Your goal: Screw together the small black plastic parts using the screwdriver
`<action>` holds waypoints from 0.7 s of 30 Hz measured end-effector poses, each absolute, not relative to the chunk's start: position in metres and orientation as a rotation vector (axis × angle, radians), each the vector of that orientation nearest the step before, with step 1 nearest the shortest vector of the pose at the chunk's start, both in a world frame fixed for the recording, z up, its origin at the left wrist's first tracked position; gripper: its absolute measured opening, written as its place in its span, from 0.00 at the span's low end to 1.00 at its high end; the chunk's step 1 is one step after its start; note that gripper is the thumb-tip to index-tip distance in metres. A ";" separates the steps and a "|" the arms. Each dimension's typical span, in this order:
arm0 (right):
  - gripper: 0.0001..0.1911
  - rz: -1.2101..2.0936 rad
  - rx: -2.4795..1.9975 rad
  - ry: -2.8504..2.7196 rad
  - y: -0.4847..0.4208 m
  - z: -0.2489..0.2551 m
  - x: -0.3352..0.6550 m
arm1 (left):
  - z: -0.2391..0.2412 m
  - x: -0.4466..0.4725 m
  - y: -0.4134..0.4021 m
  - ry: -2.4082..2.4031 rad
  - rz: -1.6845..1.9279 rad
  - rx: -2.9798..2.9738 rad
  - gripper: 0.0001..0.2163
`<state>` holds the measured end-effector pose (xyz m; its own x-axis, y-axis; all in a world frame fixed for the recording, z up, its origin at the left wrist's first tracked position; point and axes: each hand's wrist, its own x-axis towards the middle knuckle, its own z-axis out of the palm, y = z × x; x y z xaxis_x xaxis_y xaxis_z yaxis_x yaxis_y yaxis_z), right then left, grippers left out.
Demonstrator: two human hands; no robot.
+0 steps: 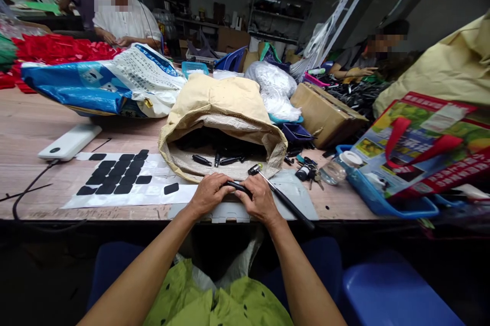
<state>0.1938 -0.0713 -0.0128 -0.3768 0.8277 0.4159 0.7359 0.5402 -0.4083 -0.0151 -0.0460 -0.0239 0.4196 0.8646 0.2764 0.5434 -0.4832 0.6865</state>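
Note:
Between my two hands lies a slim black rod-like part (238,186), its exact kind unclear. My left hand (211,193) pinches its left end, and my right hand (259,196) grips the other end. Both are close to the table's front edge, over a grey board (296,193). A small hammer (289,202) with a black handle rests beside my right hand, its head by the knuckles. Just beyond is a tan sack (225,94) lying with its mouth towards me. Several black pieces (201,160) show inside the opening; deeper in, it is dark.
Black rounded patches (122,173) lie on a white sheet to the left, near a white power bank (71,142) with a cable. At right are keys (316,175), a clear bottle (337,170) and a blue basket (383,206) holding a colourful bag. Other people sit across the table.

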 end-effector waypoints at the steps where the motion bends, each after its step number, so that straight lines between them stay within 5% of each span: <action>1: 0.05 0.195 -1.258 -2.208 -0.071 -0.013 0.193 | -0.025 -0.015 -0.046 1.203 0.839 2.196 0.07; 21: 0.07 0.189 -1.248 -2.208 -0.073 -0.013 0.193 | -0.017 -0.014 -0.049 1.123 0.953 2.061 0.08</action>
<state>0.1932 -0.0728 -0.0125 -0.3863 0.8199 0.4225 0.7363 0.5500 -0.3941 -0.0142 -0.0495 -0.0168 0.3845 0.8717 0.3037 0.4415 -0.4626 0.7688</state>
